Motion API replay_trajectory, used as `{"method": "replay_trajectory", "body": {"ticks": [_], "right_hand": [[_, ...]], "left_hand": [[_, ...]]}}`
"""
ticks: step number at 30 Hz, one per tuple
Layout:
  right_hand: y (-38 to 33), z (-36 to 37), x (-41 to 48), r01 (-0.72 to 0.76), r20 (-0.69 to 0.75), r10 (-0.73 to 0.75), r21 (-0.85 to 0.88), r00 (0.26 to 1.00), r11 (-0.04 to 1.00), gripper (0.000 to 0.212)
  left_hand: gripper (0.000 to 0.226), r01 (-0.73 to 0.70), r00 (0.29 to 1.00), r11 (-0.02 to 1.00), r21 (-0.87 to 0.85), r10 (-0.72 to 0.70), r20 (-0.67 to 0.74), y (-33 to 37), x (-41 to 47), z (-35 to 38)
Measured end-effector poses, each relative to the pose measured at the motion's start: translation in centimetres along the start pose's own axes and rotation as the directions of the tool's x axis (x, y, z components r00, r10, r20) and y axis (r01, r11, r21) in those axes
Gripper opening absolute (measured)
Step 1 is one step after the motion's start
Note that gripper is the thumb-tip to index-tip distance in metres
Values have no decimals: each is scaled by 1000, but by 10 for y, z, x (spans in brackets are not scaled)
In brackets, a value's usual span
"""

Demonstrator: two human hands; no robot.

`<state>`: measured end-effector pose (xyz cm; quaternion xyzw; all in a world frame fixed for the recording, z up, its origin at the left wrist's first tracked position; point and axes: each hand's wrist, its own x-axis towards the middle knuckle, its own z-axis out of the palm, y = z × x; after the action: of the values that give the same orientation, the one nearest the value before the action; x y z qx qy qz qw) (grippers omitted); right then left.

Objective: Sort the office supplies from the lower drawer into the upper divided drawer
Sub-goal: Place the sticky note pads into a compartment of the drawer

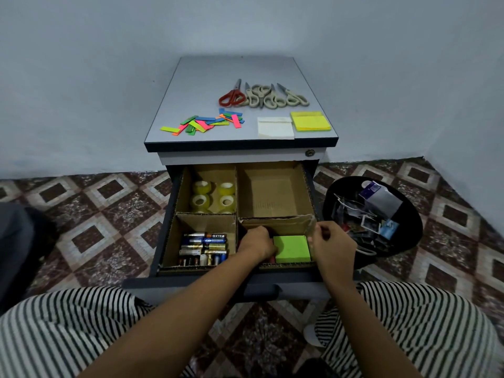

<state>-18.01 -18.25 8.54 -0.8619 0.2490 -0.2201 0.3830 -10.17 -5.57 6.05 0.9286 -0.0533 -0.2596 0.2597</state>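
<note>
Pale blue-grey walls and a brown-and-white diamond-tiled floor frame a small grey-topped cabinet whose open cardboard-divided upper drawer sits under both hands. The left hand grips the left edge of a square lime-green sticky-note pad in the near right compartment, with assorted cylindrical batteries just left of that grip. The right hand, just right of the pad, has its thumb and forefinger pinched together, but I cannot tell whether they hold anything.

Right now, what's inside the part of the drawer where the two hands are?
A green sticky-note pad lies in that near right compartment. The left hand covers whatever sits beside the pad, so that part cannot be seen.
</note>
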Motion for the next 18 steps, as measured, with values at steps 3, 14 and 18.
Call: {"method": "replay_trajectory", "body": {"ticks": [3,14,18], "right_hand": [[0,1,0,3,1,-3,11,1000,1000,18],[2,3,1,-25,17,25,3,1000,1000,16],[4,4,2,-32,35,32,6,999,999,15]], "left_hand": [[21,6,1000,1000,23,-7,24,0,2,1],[33,-3,996,991,134,-9,92,-1,4,6],[31,-30,993,990,137,14,114,1,1,1]]}}
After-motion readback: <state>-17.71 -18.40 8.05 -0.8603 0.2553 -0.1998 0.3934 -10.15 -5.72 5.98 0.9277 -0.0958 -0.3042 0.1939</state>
